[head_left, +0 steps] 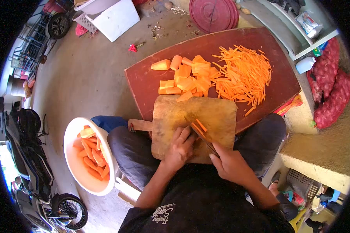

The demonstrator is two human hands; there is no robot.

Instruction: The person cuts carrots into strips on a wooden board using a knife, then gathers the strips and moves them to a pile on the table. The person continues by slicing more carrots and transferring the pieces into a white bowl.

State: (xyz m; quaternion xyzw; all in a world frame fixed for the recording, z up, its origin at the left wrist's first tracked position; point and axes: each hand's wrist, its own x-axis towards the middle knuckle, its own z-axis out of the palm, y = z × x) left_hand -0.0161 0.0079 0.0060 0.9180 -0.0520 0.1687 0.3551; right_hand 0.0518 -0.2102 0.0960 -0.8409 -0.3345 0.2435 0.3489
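A wooden cutting board (pixel 167 116) with a handle rests across my lap. My right hand (pixel 230 161) grips a knife (pixel 207 142), its blade angled over the board toward the upper left. My left hand (pixel 180 144) presses down with curled fingers just left of the blade; whatever lies under them is hidden. Beside the blade's right face lie thin carrot strips (pixel 200 125). Beyond the board, on a red-brown tabletop (pixel 144 77), are cut carrot chunks (pixel 186 82) and, to their right, a heap of shredded carrot sticks (pixel 245 73).
A white tub (pixel 69 155) of peeled carrots (pixel 92 155) stands at my left. Farther left is a parked motorcycle (pixel 27 155). Red mesh sacks (pixel 332 97) lie at the right by a concrete ledge (pixel 319 155). A round red lid (pixel 214 15) sits beyond the tabletop.
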